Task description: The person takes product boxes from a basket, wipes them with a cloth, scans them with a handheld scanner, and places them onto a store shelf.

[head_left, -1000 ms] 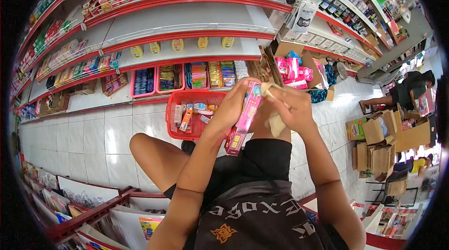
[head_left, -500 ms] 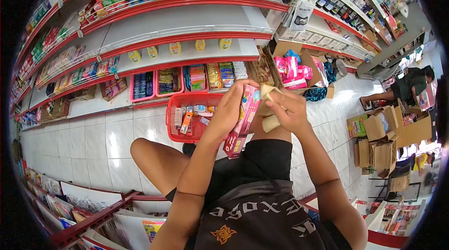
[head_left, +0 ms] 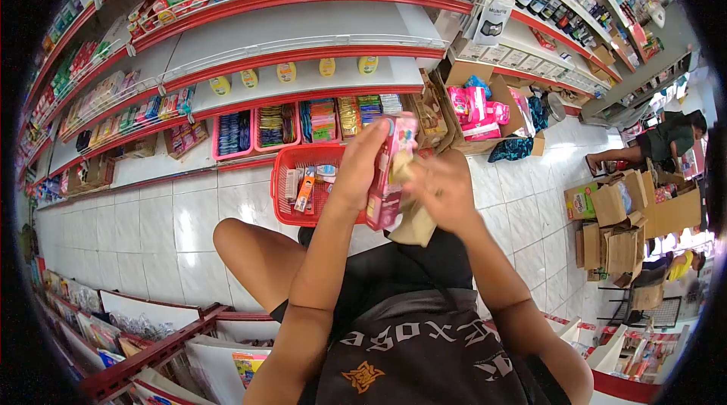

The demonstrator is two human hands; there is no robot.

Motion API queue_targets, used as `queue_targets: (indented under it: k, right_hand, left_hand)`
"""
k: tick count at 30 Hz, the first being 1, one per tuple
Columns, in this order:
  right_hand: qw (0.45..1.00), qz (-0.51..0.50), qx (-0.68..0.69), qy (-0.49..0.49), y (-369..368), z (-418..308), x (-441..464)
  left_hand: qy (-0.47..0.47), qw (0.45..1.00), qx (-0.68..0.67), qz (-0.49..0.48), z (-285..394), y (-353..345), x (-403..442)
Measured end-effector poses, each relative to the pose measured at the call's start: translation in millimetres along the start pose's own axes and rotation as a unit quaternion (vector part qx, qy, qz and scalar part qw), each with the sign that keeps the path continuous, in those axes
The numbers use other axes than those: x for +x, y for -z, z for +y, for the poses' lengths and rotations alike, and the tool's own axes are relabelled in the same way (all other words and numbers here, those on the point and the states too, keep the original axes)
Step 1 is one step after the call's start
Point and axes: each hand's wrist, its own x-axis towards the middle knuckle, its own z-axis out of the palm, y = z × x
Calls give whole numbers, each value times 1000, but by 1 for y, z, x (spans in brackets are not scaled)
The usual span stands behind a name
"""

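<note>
My left hand is wrapped round a long pink box with printed sides, held upright at a tilt above my lap. In my right hand, smeared a little by motion, is a cream cloth. Part of the cloth lies against the side of the box and the rest hangs below my fingers. Just beyond my left forearm, a red plastic basket sits on the floor with several small boxed items inside, among them an orange pack.
Shelves with red edges rise ahead, carrying yellow bottles and pink trays of sachets. Right of them stands a cardboard box of pink packs. More cartons and a person are farther right. A rack is behind me.
The pink box has turned more upright and shifted slightly. My right hand has moved down and left, bringing the cloth across the front of the box; more cloth now hangs loose.
</note>
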Motion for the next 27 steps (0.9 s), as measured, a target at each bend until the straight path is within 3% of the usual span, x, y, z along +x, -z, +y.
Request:
queue_targets:
  k: [1, 2, 3, 5, 6, 7, 9, 11, 14, 17, 19, 21, 25, 27]
  right_hand:
    - [998, 45, -19, 35, 1, 5, 9]
    - [996, 19, -53, -75, 10, 4, 14]
    - [996, 17, -53, -73, 9, 6, 15]
    - [998, -8, -59, 7, 5, 13, 16]
    - [983, -27, -98, 152, 0, 10, 15]
    - [992, -93, -46, 67, 0, -9, 4]
    - [971, -234, -23, 53, -1, -18, -8]
    - [972, -227, -24, 60, 6, -12, -3]
    - [999, -17, -9, -46, 18, -2, 19]
    - [993, -62, 49, -82, 2, -9, 8]
    - [980, -160, 120, -8, -10, -14, -4]
    - [974, -189, 122, 0, 0, -14, -10]
    - [946, 34, 269, -177, 7, 18, -32]
    - [958, 58, 253, -118, -2, 21, -36]
  left_hand:
    - [2, 1000, -1, 1, -4, 0, 0]
    - [31, 999, -22, 11, -9, 2, 2]
    - [57, 997, -44, 21, -13, 3, 4]
    - [46, 997, -45, 47, -16, 4, 7]
    - [52, 997, -42, 48, -15, 8, 8]
    - [59, 996, -40, 49, -13, 10, 9]
    - [62, 995, -10, 75, -9, 12, 11]
    - [76, 997, 14, 19, -12, 14, 11]
    - [83, 996, -9, 13, -21, -1, 8]
    - [68, 996, -44, 27, -25, 13, 15]
    - [28, 990, -138, 10, -21, 29, 23]
    - [-28, 977, -187, 98, -19, 38, 27]
    - [-31, 892, -445, 78, -27, 65, 36]
    - [-36, 875, -471, 100, -34, 63, 40]
